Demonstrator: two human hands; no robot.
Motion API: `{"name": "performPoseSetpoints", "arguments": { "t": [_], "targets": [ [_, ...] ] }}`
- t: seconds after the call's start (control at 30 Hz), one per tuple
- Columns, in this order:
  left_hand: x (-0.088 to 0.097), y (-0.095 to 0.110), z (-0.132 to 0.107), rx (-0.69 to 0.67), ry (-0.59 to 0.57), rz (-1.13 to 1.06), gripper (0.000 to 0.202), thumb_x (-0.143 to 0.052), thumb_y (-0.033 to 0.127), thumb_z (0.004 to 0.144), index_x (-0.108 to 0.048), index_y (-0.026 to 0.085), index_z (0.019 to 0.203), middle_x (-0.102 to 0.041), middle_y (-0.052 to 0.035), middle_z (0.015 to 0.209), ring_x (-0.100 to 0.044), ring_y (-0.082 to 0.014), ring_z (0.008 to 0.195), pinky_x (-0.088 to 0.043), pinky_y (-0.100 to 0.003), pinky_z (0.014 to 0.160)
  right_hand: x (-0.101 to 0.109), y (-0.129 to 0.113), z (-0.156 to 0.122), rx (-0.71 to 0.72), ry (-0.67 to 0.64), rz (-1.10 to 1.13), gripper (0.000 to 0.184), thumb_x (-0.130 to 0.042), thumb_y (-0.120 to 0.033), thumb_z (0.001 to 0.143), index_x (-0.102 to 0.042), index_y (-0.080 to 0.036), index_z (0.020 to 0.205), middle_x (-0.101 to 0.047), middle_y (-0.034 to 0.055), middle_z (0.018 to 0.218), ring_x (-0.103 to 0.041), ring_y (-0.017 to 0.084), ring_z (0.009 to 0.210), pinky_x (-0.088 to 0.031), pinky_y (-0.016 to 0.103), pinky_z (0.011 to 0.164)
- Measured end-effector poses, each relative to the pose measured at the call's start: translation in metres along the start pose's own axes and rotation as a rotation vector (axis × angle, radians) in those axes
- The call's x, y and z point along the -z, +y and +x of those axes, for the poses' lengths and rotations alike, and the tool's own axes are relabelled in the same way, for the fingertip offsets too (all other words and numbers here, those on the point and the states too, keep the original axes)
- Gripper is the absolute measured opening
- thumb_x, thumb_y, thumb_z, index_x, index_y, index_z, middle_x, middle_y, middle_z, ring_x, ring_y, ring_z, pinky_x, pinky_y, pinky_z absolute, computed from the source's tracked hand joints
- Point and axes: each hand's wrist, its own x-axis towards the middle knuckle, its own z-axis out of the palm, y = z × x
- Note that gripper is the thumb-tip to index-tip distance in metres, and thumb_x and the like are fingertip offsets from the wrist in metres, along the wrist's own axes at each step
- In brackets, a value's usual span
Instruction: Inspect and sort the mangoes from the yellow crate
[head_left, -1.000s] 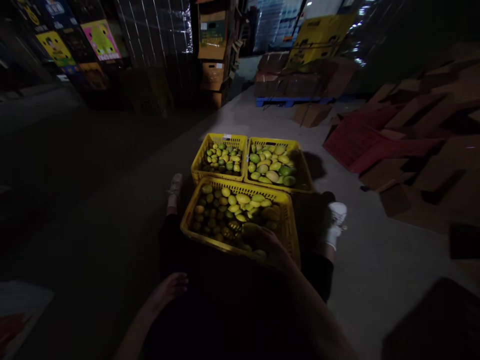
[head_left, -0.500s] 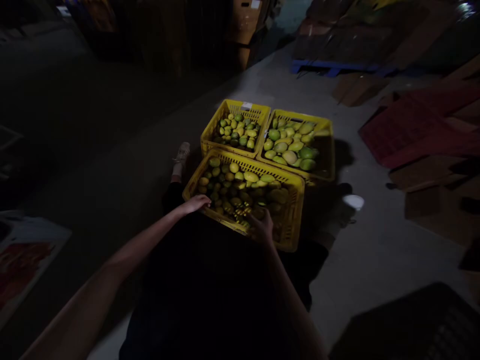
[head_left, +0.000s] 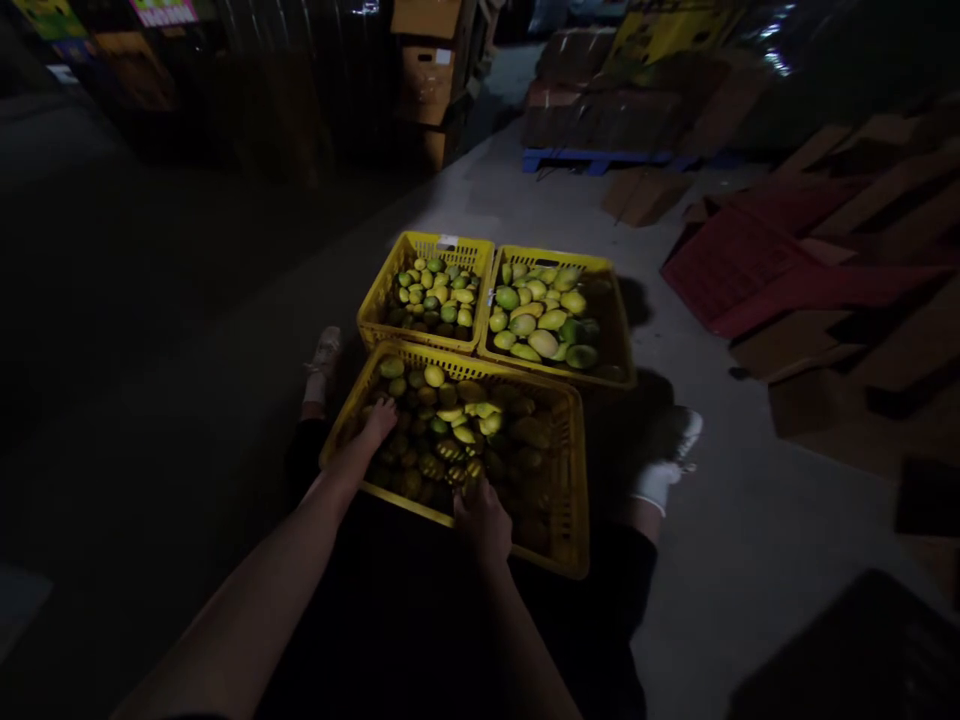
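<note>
The near yellow plastic crate (head_left: 583,480) stands between my legs, with many yellow and green mangoes (head_left: 463,434) in it. My left hand (head_left: 380,420) is inside its left part, fingers stretched over the fruit and partly lost in shadow; I see nothing held there. Low at the front rim, my right hand (head_left: 486,520) is closed round a mango (head_left: 474,486), only part of which shows. Behind stand two more yellow crates: the left crate (head_left: 367,310) holds smaller yellow-green fruit, and the right crate (head_left: 626,345) holds larger mangoes.
A red crate (head_left: 739,265) lies tipped among cardboard pieces (head_left: 840,420) on the right. Farther back, a blue pallet (head_left: 596,160) carries stacked boxes, with cardboard boxes (head_left: 427,85) piled to its left. My shoes (head_left: 686,432) rest on the dim floor either side.
The view has shifted, so the crates sit lower and farther left. My left hand has moved from the rim into the crate. My right hand has come back toward the front rim.
</note>
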Motion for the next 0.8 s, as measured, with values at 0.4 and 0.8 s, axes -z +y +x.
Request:
{"name": "performPoseSetpoints", "arguments": {
  "t": [0.4,0.8],
  "targets": [
    [0.005,0.017,-0.004,0.106,0.071,-0.17,0.034,-0.075,0.025,0.064,-0.062,0.013,0.094,-0.06,-0.0107,0.105,-0.052,-0.0248,0.106,-0.043,-0.037,0.09,-0.002,-0.001,0.003,-0.01,-0.01,0.018,0.033,-0.045,-0.035,0.084,-0.049,-0.018,0.113,-0.063,0.0093,0.104,-0.064,0.02,0.083,-0.039,0.027,0.062],
    [0.049,0.094,-0.199,0.155,-0.058,-1.646,0.043,-0.055,0.033,0.073,-0.054,0.013,0.112,-0.064,-0.0098,0.104,-0.063,-0.0181,0.09,-0.05,-0.031,0.083,0.008,-0.004,0.005,-0.004,0.24,0.565,0.039,-0.06,-0.035,0.072,-0.055,-0.014,0.106,-0.057,0.0152,0.111,-0.053,0.027,0.106,-0.041,0.037,0.087]
  ]
}}
